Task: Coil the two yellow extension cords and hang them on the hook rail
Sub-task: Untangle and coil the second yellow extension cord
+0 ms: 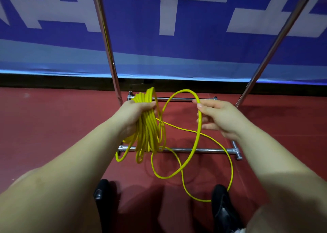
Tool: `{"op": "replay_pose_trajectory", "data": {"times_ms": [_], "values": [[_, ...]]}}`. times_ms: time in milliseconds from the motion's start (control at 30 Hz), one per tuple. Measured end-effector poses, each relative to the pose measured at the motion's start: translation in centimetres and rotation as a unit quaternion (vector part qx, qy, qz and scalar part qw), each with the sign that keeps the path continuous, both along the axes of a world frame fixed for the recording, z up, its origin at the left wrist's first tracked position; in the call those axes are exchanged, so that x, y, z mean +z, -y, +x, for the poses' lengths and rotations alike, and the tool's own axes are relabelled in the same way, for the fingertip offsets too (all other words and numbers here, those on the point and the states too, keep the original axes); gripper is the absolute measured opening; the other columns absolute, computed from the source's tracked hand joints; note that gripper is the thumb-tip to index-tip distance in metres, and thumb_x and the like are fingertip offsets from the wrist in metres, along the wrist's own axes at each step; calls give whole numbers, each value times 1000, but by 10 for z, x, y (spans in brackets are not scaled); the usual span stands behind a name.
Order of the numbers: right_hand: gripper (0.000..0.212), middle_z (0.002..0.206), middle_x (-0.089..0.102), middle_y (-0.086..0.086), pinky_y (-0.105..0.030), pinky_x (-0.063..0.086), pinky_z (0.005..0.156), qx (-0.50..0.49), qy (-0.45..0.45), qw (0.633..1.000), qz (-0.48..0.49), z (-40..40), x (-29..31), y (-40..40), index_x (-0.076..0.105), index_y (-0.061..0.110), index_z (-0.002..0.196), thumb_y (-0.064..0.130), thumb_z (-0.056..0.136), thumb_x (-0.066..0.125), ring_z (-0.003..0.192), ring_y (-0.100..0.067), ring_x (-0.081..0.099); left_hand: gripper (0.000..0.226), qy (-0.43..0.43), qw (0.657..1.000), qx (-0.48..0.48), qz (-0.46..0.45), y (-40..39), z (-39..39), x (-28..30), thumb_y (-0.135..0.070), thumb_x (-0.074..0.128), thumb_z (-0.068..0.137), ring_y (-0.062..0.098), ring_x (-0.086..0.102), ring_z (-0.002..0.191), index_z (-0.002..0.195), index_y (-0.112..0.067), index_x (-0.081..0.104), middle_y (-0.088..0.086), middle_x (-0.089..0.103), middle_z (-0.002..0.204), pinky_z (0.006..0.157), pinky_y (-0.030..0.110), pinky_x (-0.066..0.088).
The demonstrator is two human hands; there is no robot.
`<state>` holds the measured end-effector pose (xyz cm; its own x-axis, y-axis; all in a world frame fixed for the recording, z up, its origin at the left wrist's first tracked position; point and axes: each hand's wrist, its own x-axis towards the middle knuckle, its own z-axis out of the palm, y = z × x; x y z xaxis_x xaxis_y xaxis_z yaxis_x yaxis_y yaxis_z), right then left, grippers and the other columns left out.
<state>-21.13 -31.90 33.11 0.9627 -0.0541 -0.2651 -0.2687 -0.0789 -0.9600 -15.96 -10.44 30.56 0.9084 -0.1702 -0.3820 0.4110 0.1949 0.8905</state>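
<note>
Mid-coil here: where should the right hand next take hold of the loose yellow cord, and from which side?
Judging by the slack, pinch the loose yellow cord on the free run trailing below the right hand, reaching down from above. That stretch hangs unobstructed toward the floor, clear of the coil gripped by the left hand.

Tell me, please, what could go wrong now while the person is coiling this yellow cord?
1. The loose cord trails on the floor beside the right shoe; a step might catch it and jerk the coil.
2. The bundle in the left hand has uneven loops, some hanging lower; they could slip or tangle.
3. The lowest loops hang near the rack's base bar and might snag on it.
</note>
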Motion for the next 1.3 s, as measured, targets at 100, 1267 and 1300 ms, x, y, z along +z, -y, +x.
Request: {"op": "replay_pose_trajectory", "data": {"times_ms": [100, 1267, 1300], "values": [[15, 65, 53, -1, -18, 51, 46, -37, -45, 992, 116, 4, 3, -6, 60, 10, 105, 13, 93, 53, 44, -4, 56, 8, 12, 998, -68, 10, 5, -8, 0, -5, 67, 80, 23, 60, 58, 80, -7, 60, 10, 61, 66, 71, 40, 54], [18, 45, 58, 9, -11, 44, 38, -56, -172, 967, 181, 27, -11, -36, 58, 17, 72, 28, 82, 67, 37, 0, 55, 15, 15, 985, -170, -18, 29, -26, -5, -14, 73, 71, 15, 59, 57, 84, -11, 66, 5, 60, 65, 63, 31, 54], [20, 44, 56, 9, -11, 43, 37, -53, -173, 969, 170, 27, -11, -37, 58, 17, 71, 30, 82, 67, 36, 0, 54, 8, 16, 986, -166, -16, 29, -26, -5, -10, 71, 75, 14, 59, 56, 82, -12, 66, 5, 60, 64, 62, 30, 54]]}}
